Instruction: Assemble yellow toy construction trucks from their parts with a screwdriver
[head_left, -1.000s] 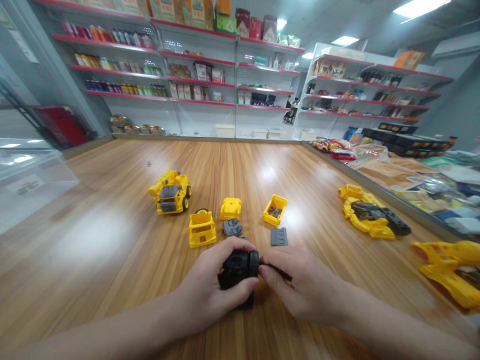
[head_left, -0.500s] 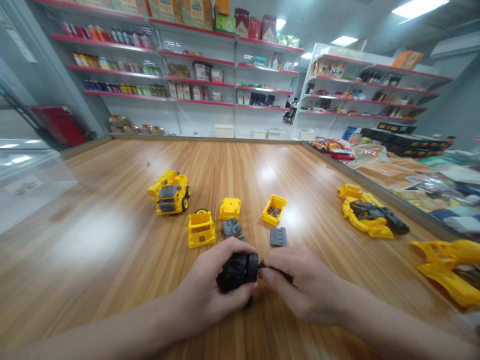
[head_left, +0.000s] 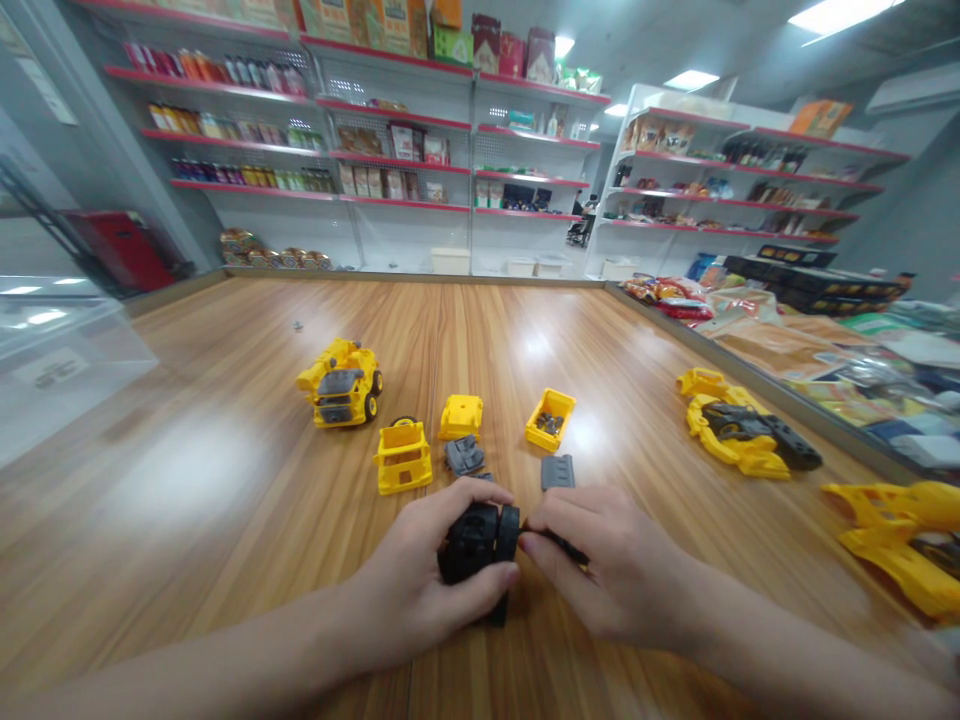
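The left hand (head_left: 424, 580) is clamped around a black wheel block (head_left: 478, 540), thumb below and fingers curled over the top. It holds the block low over the tabletop (head_left: 225, 480), right in front of the person. The right hand (head_left: 604, 570) is closed in a pinch on a thin dark tool (head_left: 561, 545), whose tip meets the right side of the block at the wheel. Whether the tip sits in a hole or slot cannot be told.

To do this well, the left hand should probably brace the block against the tabletop so it cannot roll or twist. The tool wants to stay in line with the wheel's axis, pressed in straight, not at a slant, or the tip may slip out. Short, light turns from the fingertips look safer than force from the wrist.

The yellow tray (head_left: 550, 420) with small dark bits and the grey plate (head_left: 557, 472) lie just beyond the hands, within easy reach. The yellow toy truck (head_left: 341, 385) stands well apart to the left.
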